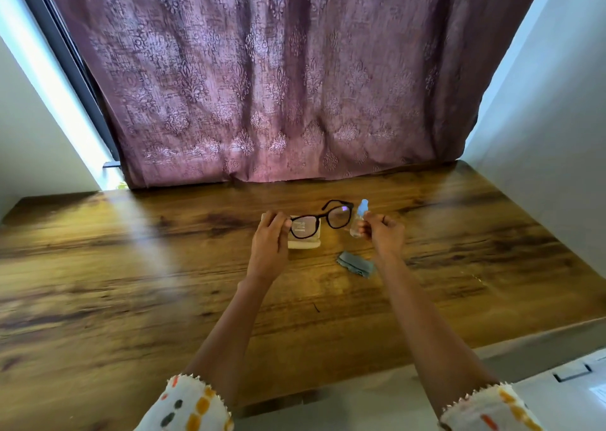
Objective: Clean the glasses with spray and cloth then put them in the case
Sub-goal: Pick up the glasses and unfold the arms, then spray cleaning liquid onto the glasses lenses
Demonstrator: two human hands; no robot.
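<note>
Black-framed glasses (323,218) are held up above the wooden table (131,266), with my left hand (270,239) pinching their left end. My right hand (382,234) grips a small clear spray bottle (359,217) with a pale blue cap, just right of the right lens. A white glasses case (305,242) lies on the table under the left lens, partly hidden by my left hand. A grey cloth (355,264) lies crumpled on the table below the bottle, near my right wrist.
A patterned purple curtain (278,86) hangs along the table's far edge. White walls stand at left and right. The table's near edge runs at the lower right, with a pale floor (377,404) beyond it.
</note>
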